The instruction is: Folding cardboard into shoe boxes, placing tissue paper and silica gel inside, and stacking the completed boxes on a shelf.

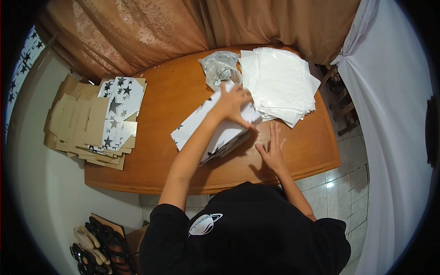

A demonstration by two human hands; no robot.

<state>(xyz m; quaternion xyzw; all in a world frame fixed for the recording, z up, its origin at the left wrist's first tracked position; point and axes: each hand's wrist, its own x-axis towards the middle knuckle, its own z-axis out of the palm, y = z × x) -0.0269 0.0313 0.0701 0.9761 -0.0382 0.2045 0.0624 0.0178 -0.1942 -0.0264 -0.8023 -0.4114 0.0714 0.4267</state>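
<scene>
On the table (162,89), the left hand (231,106), fingers wide, holds one box (230,131), seemingly formed, right hand (274,155) spreads empty, and left-side cartons (80,120) lie flat

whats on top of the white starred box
The left hand spreads over the right end of the white box, whose patterned surface shows around it. What lies directly under the hand is covered.

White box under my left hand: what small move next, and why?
Perhaps bring your right hand against the right end of the white box to steady it: only your left hand is on it, while the right is open beside it, apparently not touching.
</scene>
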